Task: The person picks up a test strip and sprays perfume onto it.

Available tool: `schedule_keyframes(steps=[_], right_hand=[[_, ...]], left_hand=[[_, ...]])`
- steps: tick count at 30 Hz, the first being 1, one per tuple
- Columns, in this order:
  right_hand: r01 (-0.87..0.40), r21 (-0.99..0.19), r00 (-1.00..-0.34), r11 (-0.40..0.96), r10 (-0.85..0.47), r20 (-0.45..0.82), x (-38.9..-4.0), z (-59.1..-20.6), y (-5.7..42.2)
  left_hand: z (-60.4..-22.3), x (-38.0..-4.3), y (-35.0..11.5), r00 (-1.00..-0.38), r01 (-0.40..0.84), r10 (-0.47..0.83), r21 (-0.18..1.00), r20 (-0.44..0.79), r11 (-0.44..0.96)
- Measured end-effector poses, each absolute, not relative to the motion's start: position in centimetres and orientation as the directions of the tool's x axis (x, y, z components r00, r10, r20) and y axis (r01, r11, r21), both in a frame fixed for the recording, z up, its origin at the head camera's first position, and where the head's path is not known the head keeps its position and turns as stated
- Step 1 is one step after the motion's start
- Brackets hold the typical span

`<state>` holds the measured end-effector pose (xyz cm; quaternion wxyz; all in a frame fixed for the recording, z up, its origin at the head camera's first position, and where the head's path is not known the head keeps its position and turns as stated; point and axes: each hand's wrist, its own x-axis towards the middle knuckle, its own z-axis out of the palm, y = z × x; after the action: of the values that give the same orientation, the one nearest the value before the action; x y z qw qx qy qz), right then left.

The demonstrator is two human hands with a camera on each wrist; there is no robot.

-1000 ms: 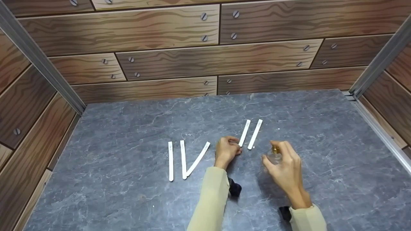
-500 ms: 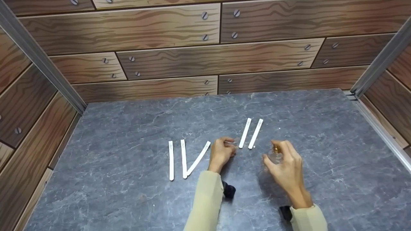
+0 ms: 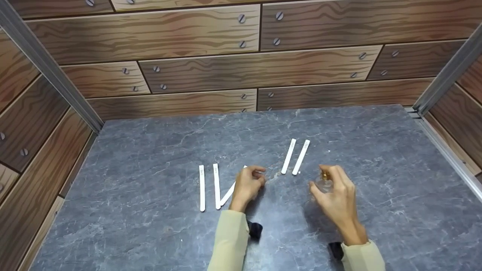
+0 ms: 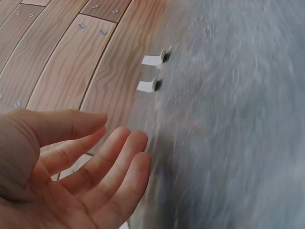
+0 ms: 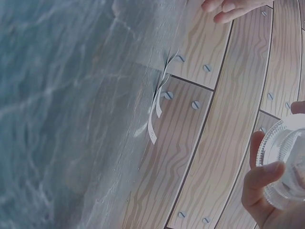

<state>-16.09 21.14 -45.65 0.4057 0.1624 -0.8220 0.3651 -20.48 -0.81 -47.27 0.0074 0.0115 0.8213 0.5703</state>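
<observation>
Grey marbled table (image 3: 124, 229): L hand (image 3: 246, 187) loose & free nr white paper strips (image 3: 217, 186); R hand (image 3: 337, 199) grips clear, glassy, gold-topped bottle (image 3: 324, 176); only R wrist view shows its ridged edge (image 5: 268, 141).

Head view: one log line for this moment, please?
left hand: empty | right hand: holds clear bottle, gold top | white strips: five, on table

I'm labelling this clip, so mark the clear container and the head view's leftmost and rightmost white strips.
Clear container (image 5: 292, 153), right wrist view: round face.
Leftmost white strip (image 3: 202, 188), head view: mid-length.
Rightmost white strip (image 3: 301, 158), head view: mid-length.
</observation>
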Motion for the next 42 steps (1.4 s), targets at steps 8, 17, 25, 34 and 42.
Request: schedule_keyframes(steps=[8,17,25,34,42], right_hand=[[-0.581,-0.458,-0.612,0.673,0.011,0.791,-16.2,-45.8,21.0],[-0.566,-0.458,-0.621,0.685,0.009,0.783,-16.2,-46.0,20.8],[-0.568,-0.456,-0.622,0.685,0.005,0.783,-16.2,-45.9,20.8],[-0.575,-0.463,-0.615,0.675,0.017,0.789,-16.2,-45.9,20.9],[-0.573,-0.456,-0.615,0.681,0.010,0.789,-16.3,-46.0,20.8]], left_hand=[[-46.6,-19.5,-3.1,-1.000,-0.009,0.022,0.934,-0.018,0.357],[-46.0,-18.7,-4.9,-1.000,0.008,-0.010,0.945,0.012,0.327],[-46.3,-18.1,-6.4,-0.998,0.004,-0.054,0.923,0.027,0.385],[-47.0,-17.8,-7.7,-0.994,0.030,-0.087,0.907,0.073,0.420],[-47.4,-17.6,-8.6,-0.984,0.062,-0.116,0.863,0.138,0.501]])
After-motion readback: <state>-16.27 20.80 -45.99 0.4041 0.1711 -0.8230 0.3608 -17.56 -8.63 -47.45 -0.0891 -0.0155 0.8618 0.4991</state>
